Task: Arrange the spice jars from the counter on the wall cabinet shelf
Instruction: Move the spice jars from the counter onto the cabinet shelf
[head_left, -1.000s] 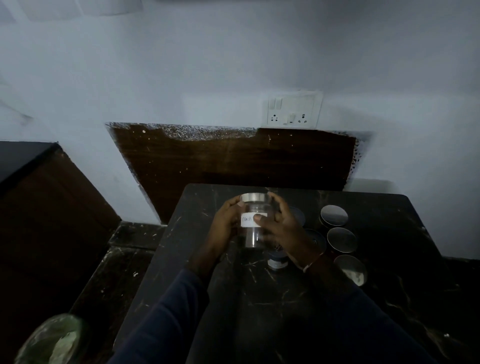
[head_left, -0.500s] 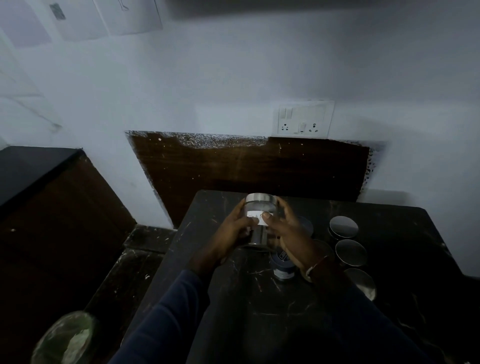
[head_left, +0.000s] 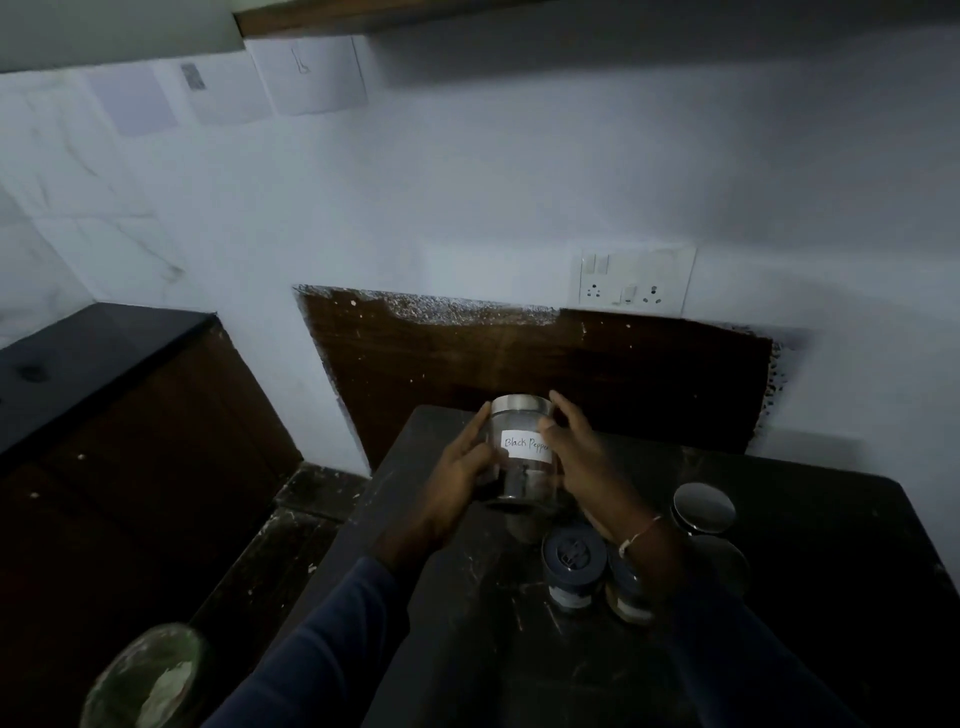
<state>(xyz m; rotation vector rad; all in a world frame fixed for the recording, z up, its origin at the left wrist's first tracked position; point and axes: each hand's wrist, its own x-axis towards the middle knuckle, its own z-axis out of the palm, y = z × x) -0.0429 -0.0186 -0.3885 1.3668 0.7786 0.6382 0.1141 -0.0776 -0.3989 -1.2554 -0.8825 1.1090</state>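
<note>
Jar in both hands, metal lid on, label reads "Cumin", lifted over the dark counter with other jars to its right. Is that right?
Not quite: in the head view the label reads "Black Pepper", not "Cumin". The rest stands: the left hand and right hand hold the jar with its metal lid on, over the dark counter, other jars to its right.

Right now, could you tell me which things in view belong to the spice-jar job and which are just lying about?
Job: Black Pepper jar in left hand and right hand; blue-lidded jars; steel-lidded jars.
Lying about: wall socket; green-white container.
</note>
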